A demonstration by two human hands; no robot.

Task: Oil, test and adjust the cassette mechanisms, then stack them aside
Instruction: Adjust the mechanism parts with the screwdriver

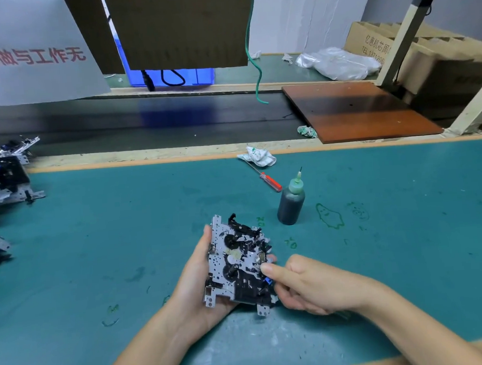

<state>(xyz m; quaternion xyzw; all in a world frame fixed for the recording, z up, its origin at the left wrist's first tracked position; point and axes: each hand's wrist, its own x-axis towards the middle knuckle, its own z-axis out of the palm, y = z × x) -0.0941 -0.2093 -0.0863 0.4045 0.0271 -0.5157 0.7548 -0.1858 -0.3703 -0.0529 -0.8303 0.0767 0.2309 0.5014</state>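
Green bench mat (95, 235) — both hands' fingers (268, 268) around cassette mechanism (237, 262), underside hidden.

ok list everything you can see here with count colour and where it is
cassette mechanism: 1, silver and black, held above the mat, near centre
oil bottle: 1, dark with green nozzle, upright on the mat, right of the mechanism
screwdriver: 1, red handle, lying on the mat behind the bottle
rags: 2, white and green, one at the mat's far edge, one by the brown board
pile of mechanisms: count unclear, silver and black, left edge
mat: 1, teal, covers the bench
brown board: 1, far right
cardboard boxes: count unclear, tan, far right
plastic bag: 1, clear, back bench
left hand: grips the mechanism's left edge
right hand: pinches its right edge
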